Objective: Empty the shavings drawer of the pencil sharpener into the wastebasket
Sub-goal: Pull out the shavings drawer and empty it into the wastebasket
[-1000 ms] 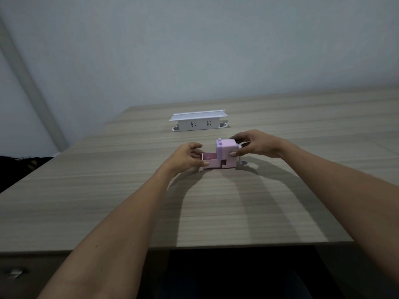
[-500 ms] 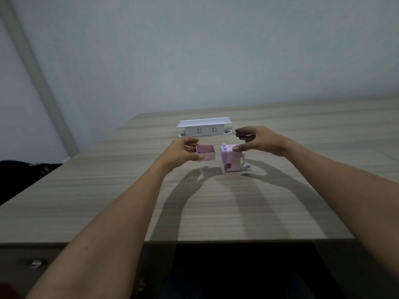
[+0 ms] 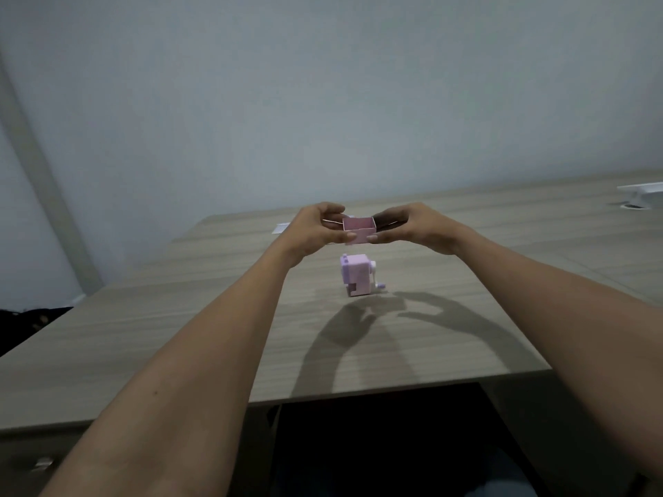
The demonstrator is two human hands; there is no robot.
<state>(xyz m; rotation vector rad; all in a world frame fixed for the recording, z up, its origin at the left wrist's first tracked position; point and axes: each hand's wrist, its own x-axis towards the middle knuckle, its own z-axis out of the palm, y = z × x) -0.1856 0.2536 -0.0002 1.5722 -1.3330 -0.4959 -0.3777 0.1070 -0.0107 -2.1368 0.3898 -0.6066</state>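
both hands carry the shavings drawer point(image 3: 359, 231) level, centre frame.
left hand point(image 3: 315, 227) and right hand point(image 3: 412, 226) pinch its sides; keep it upright until over the wastebasket, unseen here.

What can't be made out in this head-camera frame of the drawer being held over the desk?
- Wastebasket: not in the head view at all.
- Shavings: inside of the pink drawer is too small and dim to tell whether it holds any.
- Grip: left hand and right hand cover the drawer's sides.
- Power strip: cut off by the right edge.
- Sharpener: its drawer slot faces partly away.
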